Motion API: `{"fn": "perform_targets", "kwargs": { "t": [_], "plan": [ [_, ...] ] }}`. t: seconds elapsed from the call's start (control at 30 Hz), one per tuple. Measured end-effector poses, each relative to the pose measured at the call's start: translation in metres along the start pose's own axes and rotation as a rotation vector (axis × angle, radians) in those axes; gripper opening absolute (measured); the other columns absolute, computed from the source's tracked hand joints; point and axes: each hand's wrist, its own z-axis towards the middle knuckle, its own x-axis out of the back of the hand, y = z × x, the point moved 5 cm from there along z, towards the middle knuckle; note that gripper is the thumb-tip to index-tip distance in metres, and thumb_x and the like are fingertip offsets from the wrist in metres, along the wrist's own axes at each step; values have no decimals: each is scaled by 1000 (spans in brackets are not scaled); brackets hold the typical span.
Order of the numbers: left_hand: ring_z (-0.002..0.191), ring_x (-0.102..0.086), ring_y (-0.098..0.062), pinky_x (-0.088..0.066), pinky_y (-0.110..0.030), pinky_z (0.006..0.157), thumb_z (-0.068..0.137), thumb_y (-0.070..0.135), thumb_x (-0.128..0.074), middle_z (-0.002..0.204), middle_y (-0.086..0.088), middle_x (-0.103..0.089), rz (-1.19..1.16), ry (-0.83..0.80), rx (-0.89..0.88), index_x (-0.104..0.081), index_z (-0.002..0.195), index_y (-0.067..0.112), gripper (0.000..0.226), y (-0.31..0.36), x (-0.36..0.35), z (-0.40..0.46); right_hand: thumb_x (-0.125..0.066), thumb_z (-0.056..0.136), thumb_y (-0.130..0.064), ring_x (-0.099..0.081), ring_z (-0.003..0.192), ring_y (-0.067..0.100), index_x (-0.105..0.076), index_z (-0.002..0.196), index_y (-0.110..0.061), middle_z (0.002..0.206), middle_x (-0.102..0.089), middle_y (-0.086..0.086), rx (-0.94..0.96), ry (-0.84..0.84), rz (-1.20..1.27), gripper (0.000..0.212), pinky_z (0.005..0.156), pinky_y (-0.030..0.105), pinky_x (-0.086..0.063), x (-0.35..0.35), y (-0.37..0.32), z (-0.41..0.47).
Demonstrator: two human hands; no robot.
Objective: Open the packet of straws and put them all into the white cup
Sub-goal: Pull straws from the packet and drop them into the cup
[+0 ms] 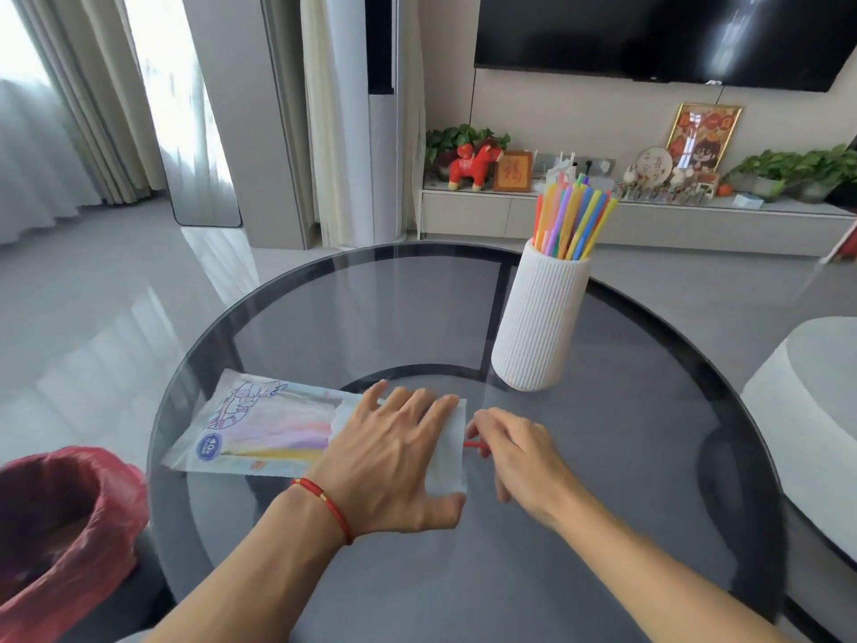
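Observation:
A flat translucent straw packet [269, 429] lies on the round glass table [626, 457], with several pastel straws showing through it. My left hand [394, 452] presses flat on the packet's right end, fingers spread. At the packet's open right edge my right hand [510, 452] pinches the tip of a red straw [475, 445] that sticks out. The white ribbed cup [540, 317] stands upright behind and to the right of my hands, holding several coloured straws [572, 220].
A bin lined with a red bag [60, 517] sits at the lower left beside the table. A white rounded seat [807, 410] is at the right. A TV cabinet with plants and ornaments [603, 192] stands behind.

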Motion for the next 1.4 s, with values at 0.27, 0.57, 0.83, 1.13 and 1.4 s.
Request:
{"fn": "perform_targets", "kwargs": {
  "t": [0.27, 0.57, 0.83, 1.13, 1.4],
  "plan": [
    [102, -46, -32, -19, -65, 112, 63, 50, -60, 116, -12, -50, 278, -40, -100, -44, 132, 1, 86, 33, 6, 6, -30, 114, -27, -60, 61, 35, -59, 103, 4, 66, -65, 22, -145, -194, 448, 44, 48, 34, -47, -22, 7, -7],
    [112, -41, -35, -6, -73, 113, 59, 37, -67, 119, -15, -45, 420, -22, -94, -53, 124, 0, 77, 34, 9, 1, -51, 111, -25, -72, 68, 23, -76, 92, -1, 77, -71, 14, -149, -311, 694, 40, 67, 31, -61, -22, -1, -11],
    [116, -45, -34, -9, -74, 111, 57, 50, -57, 127, -13, -45, 298, -44, 56, -34, 142, 7, 98, 3, 7, -1, -73, 98, -10, -72, 66, 21, -87, 86, -14, 84, -82, 18, -140, -106, 720, 19, 60, 24, -60, -12, 1, -11],
    [129, -35, -31, -9, -77, 110, 54, 66, -53, 138, -9, -34, 72, -151, 170, -7, 151, 38, 111, -24, -12, -8, -77, 93, -1, -70, 60, 16, -86, 103, -10, 71, -78, 13, -40, 61, 536, 16, 57, 22, -58, 38, 2, -1],
    [122, -42, -23, -11, -70, 113, 82, 71, -40, 132, -1, -39, -29, -86, 241, -44, 122, 35, 54, -22, -19, -1, -81, 89, -9, -73, 65, 17, -87, 98, -10, 81, -80, 14, -70, -23, 639, 11, 61, 21, -59, 57, 9, 0]
  ]
}}
